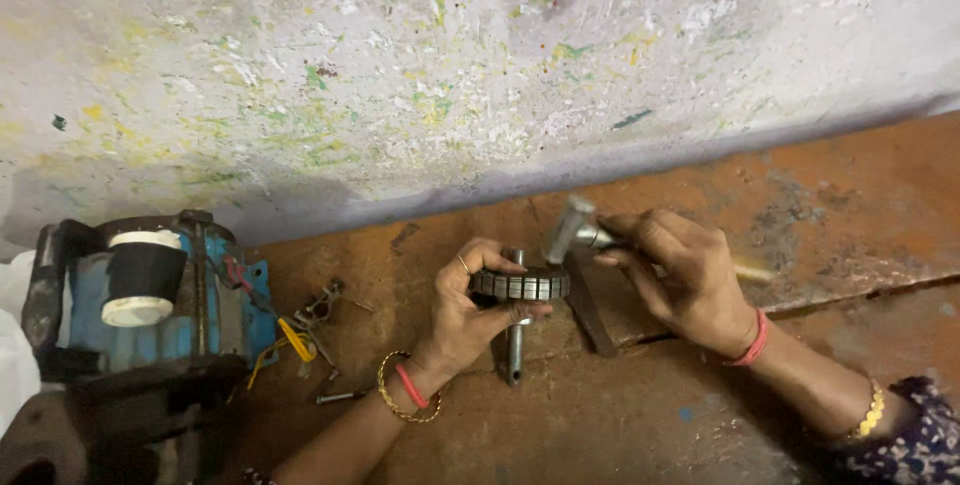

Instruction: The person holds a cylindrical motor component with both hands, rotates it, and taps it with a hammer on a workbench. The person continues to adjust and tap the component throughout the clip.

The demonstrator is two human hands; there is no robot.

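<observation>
Left hand [465, 320] fingers grip a ridged ring [520, 285] on its shaft [514, 345]; just right, right hand [680, 280] fingers clench a hammer [575, 228].

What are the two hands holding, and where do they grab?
Left hand holds the rotor by its ribbed rim. Right hand holds the hammer by the handle, just behind the head.

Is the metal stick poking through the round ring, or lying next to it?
Through it: the shaft shows above and below the ring in the left hand.
</observation>
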